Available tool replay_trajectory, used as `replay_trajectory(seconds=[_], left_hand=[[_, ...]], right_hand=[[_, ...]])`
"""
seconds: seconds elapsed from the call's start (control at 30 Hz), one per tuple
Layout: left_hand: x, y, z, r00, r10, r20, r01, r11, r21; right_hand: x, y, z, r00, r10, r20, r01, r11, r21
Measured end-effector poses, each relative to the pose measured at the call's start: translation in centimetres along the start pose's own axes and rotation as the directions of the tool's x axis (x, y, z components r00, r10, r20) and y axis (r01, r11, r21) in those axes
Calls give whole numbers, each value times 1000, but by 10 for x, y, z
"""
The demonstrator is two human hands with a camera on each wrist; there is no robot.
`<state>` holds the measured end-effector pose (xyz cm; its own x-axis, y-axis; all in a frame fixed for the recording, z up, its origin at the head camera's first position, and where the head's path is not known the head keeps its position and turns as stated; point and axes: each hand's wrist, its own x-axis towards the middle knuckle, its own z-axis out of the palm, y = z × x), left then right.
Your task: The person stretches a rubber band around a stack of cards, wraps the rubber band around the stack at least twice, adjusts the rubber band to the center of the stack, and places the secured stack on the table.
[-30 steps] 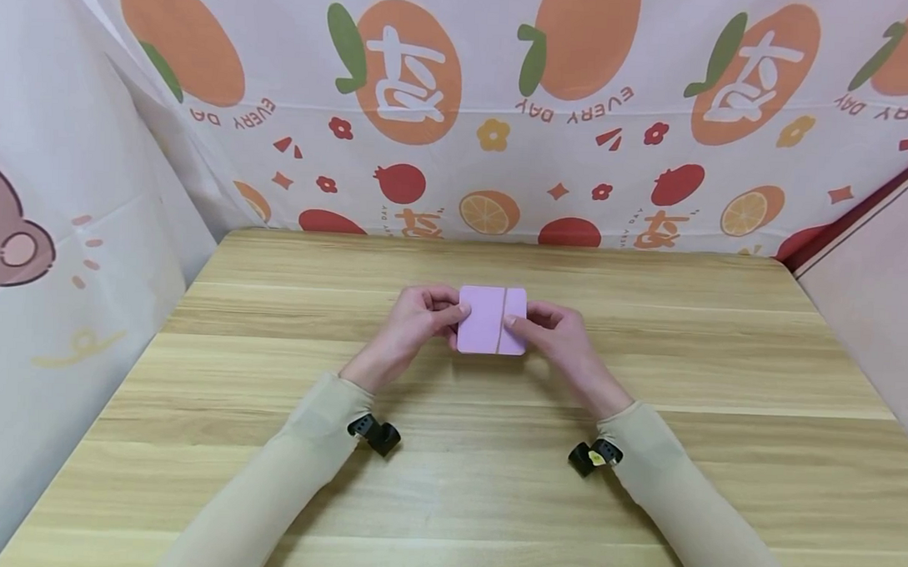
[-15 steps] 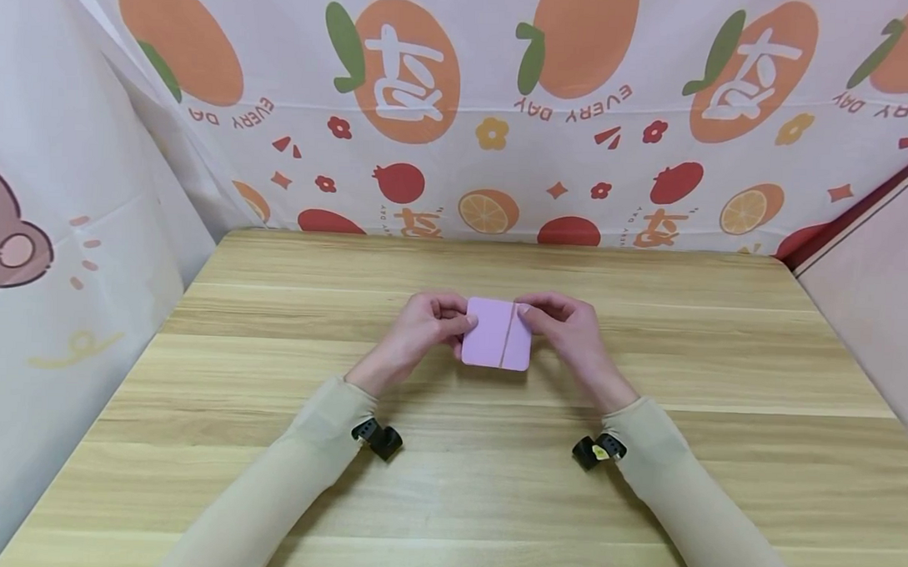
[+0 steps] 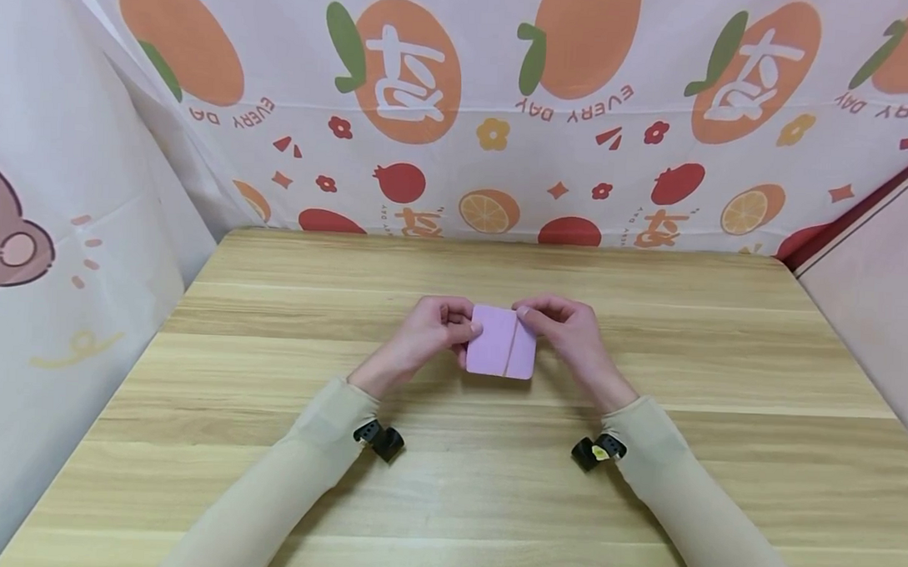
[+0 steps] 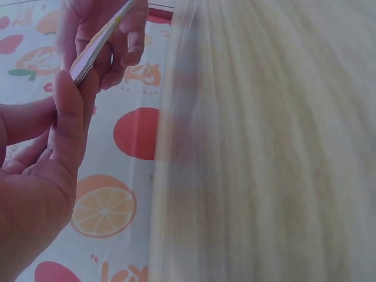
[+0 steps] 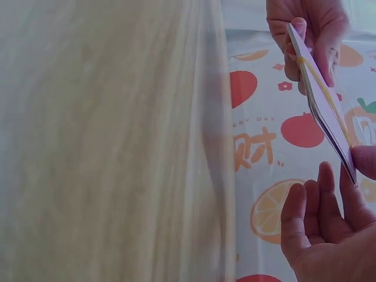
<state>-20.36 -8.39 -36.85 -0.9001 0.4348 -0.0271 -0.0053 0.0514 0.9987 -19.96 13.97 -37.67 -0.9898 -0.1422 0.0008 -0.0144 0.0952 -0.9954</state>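
A thin stack of lilac square cards with rounded corners is held above the table, slightly turned. Round it runs a yellowish-brown rubber band, slanting near the right side. My left hand pinches the stack's left edge, thumb on top and fingers beneath. With thumb and fingers my right hand grips the upper right corner, the thumb close to the band. The right wrist view shows the stack edge-on, several layers thick, its other fingers spread below. In the left wrist view the stack is partly hidden by fingers.
The wood-grain table spreads out under both forearms. A white cloth printed with fruit hangs behind its far edge. More cloth hangs on the left. Each wrist carries a small black camera on a strap.
The card stack has moved towards the person and a little right, turning slightly clockwise. My right thumb has shifted from the stack's middle to its upper edge by the rubber band. Left hand keeps its hold.
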Motion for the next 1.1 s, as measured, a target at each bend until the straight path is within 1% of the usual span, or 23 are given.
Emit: replay_trajectory(seconds=[0.2,0.43,0.57,0.67,0.8,0.93,1.1], left_hand=[[-2,-1,0,1000,-19,-2,19,1000,17],[-3,-2,2,1000,14,15,-14,1000,24],[-3,-2,3,1000,23,11,-23,999,24],[-4,-1,4,1000,17,24,-18,999,49],[-3,0,6,999,2,42,-4,999,48],[0,-1,6,1000,-18,26,17,1000,17],[1,1,2,999,-31,-19,30,999,-24]], right_hand=[[-1,4,2,1000,12,6,-12,1000,-2],[0,3,6,1000,13,17,-12,1000,-17],[0,1,7,1000,14,16,-14,1000,-17],[-1,0,7,999,29,29,-28,999,-43],[-2,0,7,999,37,26,-36,997,-64],[-1,0,6,1000,23,14,-23,999,-41],[-1,1,5,1000,3,6,-3,1000,-7]])
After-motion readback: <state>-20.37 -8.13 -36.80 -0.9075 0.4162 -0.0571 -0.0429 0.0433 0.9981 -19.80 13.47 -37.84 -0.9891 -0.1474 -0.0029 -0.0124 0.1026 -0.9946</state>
